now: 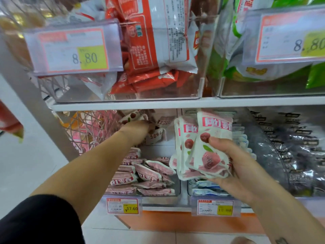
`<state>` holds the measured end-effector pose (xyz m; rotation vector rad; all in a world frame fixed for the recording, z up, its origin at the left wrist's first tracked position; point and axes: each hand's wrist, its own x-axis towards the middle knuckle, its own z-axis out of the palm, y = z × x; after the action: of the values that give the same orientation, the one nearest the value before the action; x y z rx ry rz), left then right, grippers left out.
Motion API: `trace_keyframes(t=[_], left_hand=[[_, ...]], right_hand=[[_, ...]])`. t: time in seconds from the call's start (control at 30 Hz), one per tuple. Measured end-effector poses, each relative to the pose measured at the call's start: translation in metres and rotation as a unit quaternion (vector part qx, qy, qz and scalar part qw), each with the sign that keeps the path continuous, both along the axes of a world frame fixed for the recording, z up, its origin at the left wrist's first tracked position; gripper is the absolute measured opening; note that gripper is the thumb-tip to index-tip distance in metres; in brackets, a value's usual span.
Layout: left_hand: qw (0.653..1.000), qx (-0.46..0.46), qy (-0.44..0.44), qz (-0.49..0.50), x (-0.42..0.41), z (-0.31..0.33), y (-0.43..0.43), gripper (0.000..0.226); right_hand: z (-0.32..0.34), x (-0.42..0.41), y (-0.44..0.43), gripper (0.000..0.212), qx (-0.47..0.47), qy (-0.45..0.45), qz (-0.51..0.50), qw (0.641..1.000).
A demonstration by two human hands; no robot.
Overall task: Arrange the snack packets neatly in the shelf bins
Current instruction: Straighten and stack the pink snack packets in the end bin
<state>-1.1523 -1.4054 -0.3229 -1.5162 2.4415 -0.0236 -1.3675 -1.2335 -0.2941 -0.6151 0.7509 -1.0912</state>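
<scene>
While right hand [233, 166] fingers clasp pink packets [202, 152] beside the white shelf [123, 105], left hand [137, 128] fingers lie hidden.

A fanned stack [198, 150] of small white-and-pink packets, each printed with red fruit, stands upright in the right hand [233, 166], thumb pressed on its front, just before the wall between two clear bins. A pile [146, 175] of the same packets lies flat and jumbled in the left bin [158, 198], and a few tilted ones [158, 132] sit at its back, touching the left hand [137, 127]. The right bin [190, 192] holds blue-and-white packets [207, 189] lying flat.
</scene>
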Motion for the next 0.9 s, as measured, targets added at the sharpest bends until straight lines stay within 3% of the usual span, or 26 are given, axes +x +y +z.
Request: trace_keyframes(t=[0.17, 0.27, 0.37, 0.43, 0.47, 0.57, 0.7, 0.8, 0.83, 0.9], left_hand=[[0.991, 0.006, 0.122, 0.046, 0.015, 0.002, -0.001, 0.045], [0.974, 0.039, 0.201, 0.097, 0.021, 0.0, 0.002, 0.034], [0.951, 0.043, 0.262, 0.159, 0.022, -0.002, 0.006, 0.02], [0.929, 0.07, 0.315, 0.183, 0.025, -0.006, 0.004, 0.022], [0.933, 0.064, 0.311, 0.166, 0.028, -0.007, 0.003, 0.026], [0.935, 0.096, 0.306, 0.151, 0.035, -0.008, 0.005, 0.028], [0.942, 0.113, 0.287, 0.131, 0.04, -0.006, 0.004, 0.024], [0.949, 0.115, 0.267, 0.125, 0.045, -0.009, -0.002, 0.023], [0.949, 0.12, 0.264, 0.121, 0.045, -0.01, -0.002, 0.021], [0.953, 0.118, 0.258, 0.11, 0.044, -0.009, -0.001, 0.014]], right_hand=[[0.017, 0.028, -0.009, 0.05, -0.022, 0.217, -0.04, 0.975], [0.028, 0.049, -0.024, 0.026, -0.082, 0.38, -0.071, 0.918], [0.026, 0.073, -0.048, 0.021, -0.141, 0.516, -0.043, 0.844], [0.02, 0.083, -0.07, 0.032, -0.179, 0.62, -0.031, 0.763], [0.018, 0.087, -0.082, 0.042, -0.185, 0.664, -0.018, 0.724], [0.008, 0.094, -0.116, 0.057, -0.185, 0.725, 0.04, 0.662], [-0.014, 0.087, -0.15, 0.094, -0.272, 0.757, 0.088, 0.588], [-0.015, 0.083, -0.145, 0.11, -0.285, 0.823, 0.127, 0.474], [-0.012, 0.081, -0.141, 0.111, -0.288, 0.834, 0.131, 0.452], [-0.005, 0.077, -0.135, 0.11, -0.291, 0.831, 0.122, 0.458]])
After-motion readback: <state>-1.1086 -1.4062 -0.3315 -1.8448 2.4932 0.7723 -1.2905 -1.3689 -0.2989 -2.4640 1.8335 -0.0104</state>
